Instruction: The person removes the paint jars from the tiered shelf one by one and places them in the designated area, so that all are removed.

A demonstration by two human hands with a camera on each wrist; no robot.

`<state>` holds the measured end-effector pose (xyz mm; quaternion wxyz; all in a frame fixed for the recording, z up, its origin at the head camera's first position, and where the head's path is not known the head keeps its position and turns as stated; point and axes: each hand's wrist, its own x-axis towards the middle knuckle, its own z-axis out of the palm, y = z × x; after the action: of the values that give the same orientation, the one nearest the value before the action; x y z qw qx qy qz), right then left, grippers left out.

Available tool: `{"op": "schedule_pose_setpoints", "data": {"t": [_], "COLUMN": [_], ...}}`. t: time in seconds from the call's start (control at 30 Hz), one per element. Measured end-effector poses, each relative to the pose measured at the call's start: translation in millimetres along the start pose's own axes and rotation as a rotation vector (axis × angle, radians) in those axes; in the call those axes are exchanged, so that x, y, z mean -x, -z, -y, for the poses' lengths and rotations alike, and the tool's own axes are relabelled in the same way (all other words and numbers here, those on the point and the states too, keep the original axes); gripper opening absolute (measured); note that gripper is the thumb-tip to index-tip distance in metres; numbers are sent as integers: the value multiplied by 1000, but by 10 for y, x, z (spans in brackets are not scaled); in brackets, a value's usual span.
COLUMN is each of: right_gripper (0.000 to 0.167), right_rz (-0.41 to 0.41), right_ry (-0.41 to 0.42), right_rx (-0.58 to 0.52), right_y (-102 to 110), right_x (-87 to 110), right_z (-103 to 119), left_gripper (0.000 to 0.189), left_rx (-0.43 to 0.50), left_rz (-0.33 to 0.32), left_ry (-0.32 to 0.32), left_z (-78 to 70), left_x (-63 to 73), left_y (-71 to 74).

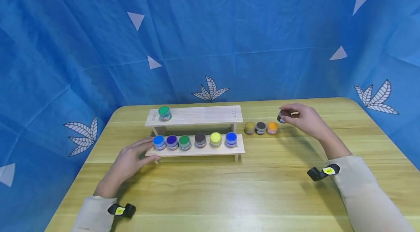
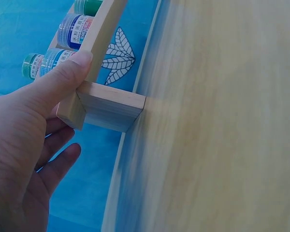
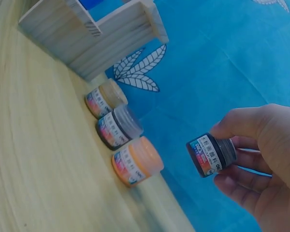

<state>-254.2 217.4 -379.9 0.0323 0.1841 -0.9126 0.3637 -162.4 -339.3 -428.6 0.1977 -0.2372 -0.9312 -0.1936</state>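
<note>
My right hand holds a dark brown paint jar between thumb and fingers, raised above the table on the right. At the left end of a two-step wooden rack, my left hand grips the lower step. In the left wrist view its thumb lies along the board's edge, with the other fingers behind. Several jars line the lower step, from a light blue jar at the left to a blue jar at the right. One green jar stands alone on the upper step.
Right of the rack, a row of three jars stands on the table: ochre, dark grey-brown and orange. A blue patterned cloth hangs behind the wooden table.
</note>
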Motion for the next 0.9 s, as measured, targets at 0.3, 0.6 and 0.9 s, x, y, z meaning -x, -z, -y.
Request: {"op": "schedule_pose_setpoints", "data": {"t": [0.3, 0.6, 0.9], "right_gripper": [37, 38, 40], "right_rz": [-3, 32, 79], "right_ry": [1, -24, -70], "right_rx": [-5, -31, -45], "right_y": [-65, -131, -162], "right_x": [52, 83, 87], "right_z": [-171, -223, -257], "left_gripper": [52, 51, 51], "left_rx": [6, 3, -6], "left_rz": [15, 27, 28], "left_ry": [26, 46, 41], "left_z": [6, -8, -8], "left_x": [1, 6, 8], "left_y": [0, 5, 12]}}
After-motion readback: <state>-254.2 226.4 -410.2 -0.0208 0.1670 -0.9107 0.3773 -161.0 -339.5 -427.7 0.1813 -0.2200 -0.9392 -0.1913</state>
